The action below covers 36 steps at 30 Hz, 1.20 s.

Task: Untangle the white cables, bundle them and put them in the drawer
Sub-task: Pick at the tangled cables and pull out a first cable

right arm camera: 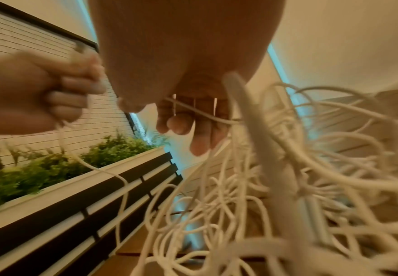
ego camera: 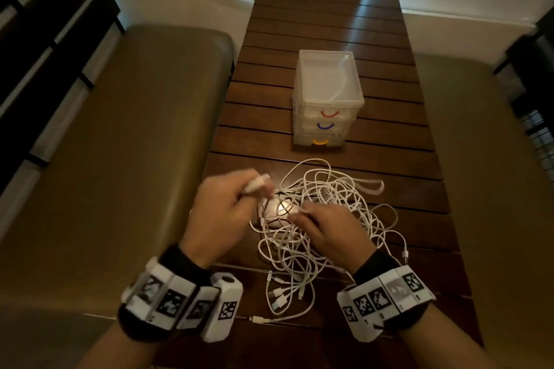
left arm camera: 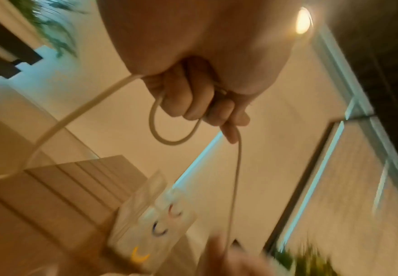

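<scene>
A tangle of white cables (ego camera: 326, 219) lies on the near half of the slatted wooden table (ego camera: 329, 24). My left hand (ego camera: 254, 189) is raised at the pile's left edge, fingers curled round one cable, whose connector end (ego camera: 260, 180) sticks out past the knuckles. The left wrist view shows that cable (left arm camera: 169, 138) looping under the curled fingers (left arm camera: 188, 97). My right hand (ego camera: 299, 214) rests on top of the pile and pinches a strand; several strands cross its fingers (right arm camera: 183, 121). Behind the pile stands a clear three-drawer unit (ego camera: 326, 93) with all drawers closed.
Red, blue and yellow handles (ego camera: 326, 126) mark the drawers. Loose connector ends (ego camera: 278, 296) lie near the table's front edge. Brown cushioned benches (ego camera: 135, 144) flank the table. A planter with green plants (right arm camera: 51, 168) runs along the left side.
</scene>
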Tool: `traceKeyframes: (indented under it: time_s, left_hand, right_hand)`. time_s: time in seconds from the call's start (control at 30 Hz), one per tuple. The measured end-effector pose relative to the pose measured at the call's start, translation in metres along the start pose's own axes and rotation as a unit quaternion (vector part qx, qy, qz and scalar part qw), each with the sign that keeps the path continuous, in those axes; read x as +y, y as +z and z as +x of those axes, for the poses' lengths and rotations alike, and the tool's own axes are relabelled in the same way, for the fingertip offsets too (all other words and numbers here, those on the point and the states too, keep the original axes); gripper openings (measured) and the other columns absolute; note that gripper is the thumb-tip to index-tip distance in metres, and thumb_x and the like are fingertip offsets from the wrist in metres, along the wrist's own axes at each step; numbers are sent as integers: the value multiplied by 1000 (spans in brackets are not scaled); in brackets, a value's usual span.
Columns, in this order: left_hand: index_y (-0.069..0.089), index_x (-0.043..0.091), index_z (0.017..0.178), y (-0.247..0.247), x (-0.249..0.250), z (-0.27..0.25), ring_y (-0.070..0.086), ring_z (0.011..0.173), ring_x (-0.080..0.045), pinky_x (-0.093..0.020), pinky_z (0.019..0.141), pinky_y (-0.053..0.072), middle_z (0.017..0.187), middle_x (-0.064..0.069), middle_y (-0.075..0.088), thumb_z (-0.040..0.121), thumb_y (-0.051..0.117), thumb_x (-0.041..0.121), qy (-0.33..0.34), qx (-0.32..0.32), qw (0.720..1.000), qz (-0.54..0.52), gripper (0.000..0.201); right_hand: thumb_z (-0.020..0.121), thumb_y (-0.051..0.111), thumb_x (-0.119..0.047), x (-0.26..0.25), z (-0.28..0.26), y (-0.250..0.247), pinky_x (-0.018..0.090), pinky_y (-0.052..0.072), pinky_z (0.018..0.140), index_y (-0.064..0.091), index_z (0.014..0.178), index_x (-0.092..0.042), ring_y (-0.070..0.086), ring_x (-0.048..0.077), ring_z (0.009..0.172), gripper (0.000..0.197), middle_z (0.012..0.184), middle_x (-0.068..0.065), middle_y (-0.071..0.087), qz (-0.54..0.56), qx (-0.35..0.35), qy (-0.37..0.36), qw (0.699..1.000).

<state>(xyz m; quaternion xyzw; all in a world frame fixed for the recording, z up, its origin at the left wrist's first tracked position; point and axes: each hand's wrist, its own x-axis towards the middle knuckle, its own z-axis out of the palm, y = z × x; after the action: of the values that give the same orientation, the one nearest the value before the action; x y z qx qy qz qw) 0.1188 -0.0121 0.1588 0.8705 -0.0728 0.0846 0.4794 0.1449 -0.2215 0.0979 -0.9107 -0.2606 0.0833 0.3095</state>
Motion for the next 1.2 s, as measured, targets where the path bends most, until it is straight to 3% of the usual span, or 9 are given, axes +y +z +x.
traceKeyframes:
  time_s: [0.17,0.33,0.4,0.53,0.63,0.7,0.8,0.97,1.2]
  left_hand:
    - [67,12,77,-29,2,9,40,52,-15,-29,49,30,58,1,50,94,53,41,-24,116,993,-30,36]
    - [64,29,75,-31,-33,1,49,60,-18,-37,58,40,66,1,57,97,50,37,-164,182,969,-21,27]
    - [65,34,80,-26,-35,-4,57,69,-18,-42,65,48,77,7,65,98,51,34,-168,171,971,16,22]
    - [68,19,115,-2,-17,-11,56,113,1,-9,91,44,130,7,60,96,50,27,-22,130,988,80,27]
    - [59,24,129,28,-11,-11,54,121,-1,-20,102,44,136,10,56,93,41,37,22,-40,997,56,42]
    - [60,30,126,44,-17,-13,62,109,-4,-28,94,51,122,10,67,94,40,47,6,-116,991,73,41]
    - [64,25,81,54,-25,-14,62,70,-4,-30,67,51,75,10,67,98,46,41,-31,-118,989,81,30]
    - [65,23,71,50,-34,-20,59,58,-6,-14,53,37,60,12,60,98,49,40,-23,-124,989,82,36]
    - [65,15,56,-13,-29,-11,44,42,-2,-16,45,33,48,9,56,90,58,47,-99,118,986,-63,47]
  right_hand:
    - [95,27,-63,13,0,-9,17,33,53,48,73,-18,48,11,57,54,57,-8,46,39,50,-6,998]
    - [100,27,-48,17,3,-1,30,40,61,49,83,-20,46,9,62,40,69,-9,49,-14,14,13,1000]
    - [100,30,-45,16,1,4,34,43,63,51,82,-18,48,12,62,39,69,-8,50,-33,1,23,999]
    - [103,38,-36,3,7,9,31,39,58,48,79,-20,49,13,57,30,64,-7,51,-49,-17,13,999]
    - [102,39,-37,-7,8,8,18,34,54,55,84,-19,43,2,53,30,62,-17,45,12,-2,-22,1000]
    - [99,35,-40,-11,4,6,12,32,53,59,89,-19,42,0,52,33,64,-21,46,56,28,-44,997]
    - [100,37,-38,-6,-4,7,13,31,54,54,86,-24,44,-3,55,27,64,-22,43,64,36,-48,996]
    - [100,30,-50,-1,-11,10,11,29,56,56,85,-31,42,-10,55,35,62,-27,40,17,-11,-52,998]
    - [91,8,-73,26,-17,7,29,43,59,54,77,-19,49,8,60,72,66,-9,51,-41,0,4,999]
